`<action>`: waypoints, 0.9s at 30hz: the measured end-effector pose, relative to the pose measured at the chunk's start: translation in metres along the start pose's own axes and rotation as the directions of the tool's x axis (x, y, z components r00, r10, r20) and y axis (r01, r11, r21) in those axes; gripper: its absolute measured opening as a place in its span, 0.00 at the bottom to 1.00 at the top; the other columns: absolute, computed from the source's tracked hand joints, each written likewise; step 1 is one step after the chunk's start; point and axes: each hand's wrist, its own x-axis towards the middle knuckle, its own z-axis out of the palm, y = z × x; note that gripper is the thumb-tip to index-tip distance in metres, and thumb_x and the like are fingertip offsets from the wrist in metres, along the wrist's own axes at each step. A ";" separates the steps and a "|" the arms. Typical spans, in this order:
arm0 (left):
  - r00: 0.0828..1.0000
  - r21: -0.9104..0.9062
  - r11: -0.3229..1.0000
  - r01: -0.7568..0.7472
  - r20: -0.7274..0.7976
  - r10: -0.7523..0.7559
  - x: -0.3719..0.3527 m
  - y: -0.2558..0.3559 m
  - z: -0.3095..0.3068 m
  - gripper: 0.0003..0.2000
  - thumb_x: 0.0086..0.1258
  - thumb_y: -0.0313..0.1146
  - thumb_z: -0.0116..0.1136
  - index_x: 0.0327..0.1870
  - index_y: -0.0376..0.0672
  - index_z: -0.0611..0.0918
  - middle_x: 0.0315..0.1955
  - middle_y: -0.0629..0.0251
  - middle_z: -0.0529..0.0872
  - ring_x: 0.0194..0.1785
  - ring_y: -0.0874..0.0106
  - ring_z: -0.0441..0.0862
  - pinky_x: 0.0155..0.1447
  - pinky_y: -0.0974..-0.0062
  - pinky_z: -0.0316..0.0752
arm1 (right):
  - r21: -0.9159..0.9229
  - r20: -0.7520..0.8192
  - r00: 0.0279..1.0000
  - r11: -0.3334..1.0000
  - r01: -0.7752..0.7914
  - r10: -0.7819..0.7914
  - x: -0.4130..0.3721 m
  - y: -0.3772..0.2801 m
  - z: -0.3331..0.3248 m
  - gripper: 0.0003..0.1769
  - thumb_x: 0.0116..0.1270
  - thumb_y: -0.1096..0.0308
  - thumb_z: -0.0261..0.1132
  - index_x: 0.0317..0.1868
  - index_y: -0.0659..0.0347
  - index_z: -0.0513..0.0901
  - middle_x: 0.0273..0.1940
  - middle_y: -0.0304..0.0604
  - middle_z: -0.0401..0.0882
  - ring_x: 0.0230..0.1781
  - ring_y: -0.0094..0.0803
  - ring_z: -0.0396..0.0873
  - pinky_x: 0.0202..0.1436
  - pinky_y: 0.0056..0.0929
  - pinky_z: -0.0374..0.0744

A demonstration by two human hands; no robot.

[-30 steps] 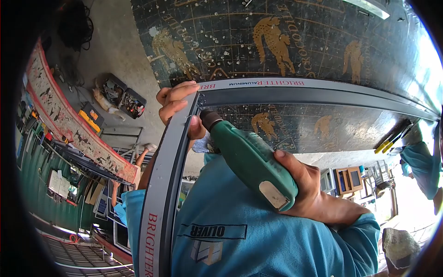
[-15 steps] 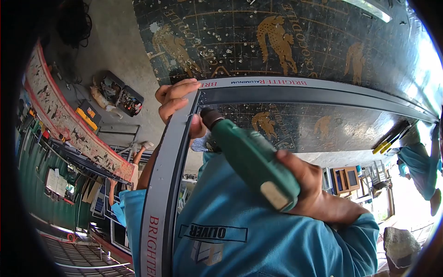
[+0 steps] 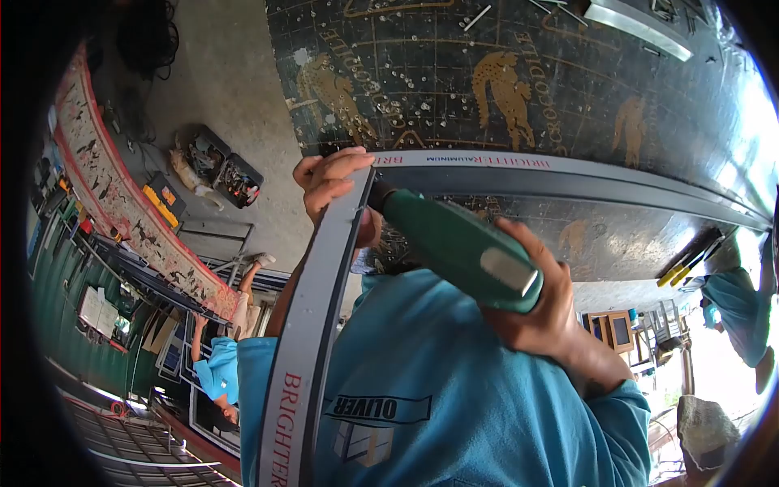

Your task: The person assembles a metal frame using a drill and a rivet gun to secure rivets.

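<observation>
A green power drill [image 3: 454, 243] is gripped in my right hand [image 3: 544, 312], its fingers wrapped round the handle. The drill's dark chuck points into the inner corner of a dark aluminium frame [image 3: 519, 183]; its tip is hidden there. My left hand [image 3: 334, 180] grips that corner, fingers over the outside and thumb on the inside. One frame bar with a "BRIGHTER" label [image 3: 288, 390] runs down across my left side and chest. The other bar stretches right along the table [image 3: 422, 97].
Metal offcuts [image 3: 637, 28] lie at the table's far side. Yellow-handled tools [image 3: 677, 272] are at its right end, near a person in blue [image 3: 738, 300]. On the floor at left sit an open toolbox [image 3: 219, 166] and a cat [image 3: 191, 178]. Another person [image 3: 219, 369] is at lower left.
The drill has tilted flatter and its chuck has gone deeper into the frame corner. My right hand has shifted slightly up. The whole view has shifted a little, showing more table at the top.
</observation>
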 end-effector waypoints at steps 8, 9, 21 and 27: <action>0.996 0.098 0.994 -0.048 -0.067 0.055 0.008 0.007 0.008 0.12 0.68 0.42 0.41 0.41 0.42 0.62 0.36 0.49 0.85 0.42 0.57 0.83 0.57 0.62 0.67 | 0.561 -0.257 0.923 0.822 -0.099 0.287 -0.092 0.059 -0.034 0.48 0.36 0.81 0.70 0.66 0.68 0.67 0.52 0.50 0.80 0.53 0.37 0.80 0.56 0.36 0.78; 0.996 0.085 0.995 -0.058 -0.062 0.063 0.007 0.004 0.010 0.12 0.68 0.42 0.41 0.41 0.42 0.62 0.36 0.49 0.85 0.42 0.57 0.83 0.57 0.62 0.67 | 0.577 -0.257 0.913 0.808 -0.119 0.317 -0.111 0.086 -0.049 0.47 0.35 0.81 0.70 0.64 0.68 0.68 0.53 0.52 0.79 0.51 0.39 0.81 0.49 0.36 0.82; 0.943 0.301 0.921 -0.246 -0.145 0.300 -0.001 -0.011 -0.010 0.21 0.71 0.41 0.47 0.43 0.24 0.79 0.47 0.37 0.80 0.51 0.51 0.80 0.53 0.60 0.77 | 0.621 0.100 0.980 0.758 -0.198 0.174 -0.142 0.225 -0.151 0.25 0.47 0.74 0.67 0.50 0.70 0.79 0.37 0.47 0.84 0.34 0.32 0.82 0.41 0.28 0.81; 0.938 0.182 0.971 0.155 -0.334 -0.087 -0.013 0.051 -0.028 0.21 0.73 0.37 0.49 0.56 0.26 0.75 0.58 0.46 0.77 0.60 0.56 0.75 0.65 0.63 0.69 | 0.157 -0.460 0.887 0.987 0.036 0.041 -0.196 0.235 -0.221 0.25 0.53 0.73 0.71 0.54 0.66 0.80 0.44 0.44 0.84 0.44 0.30 0.82 0.48 0.26 0.79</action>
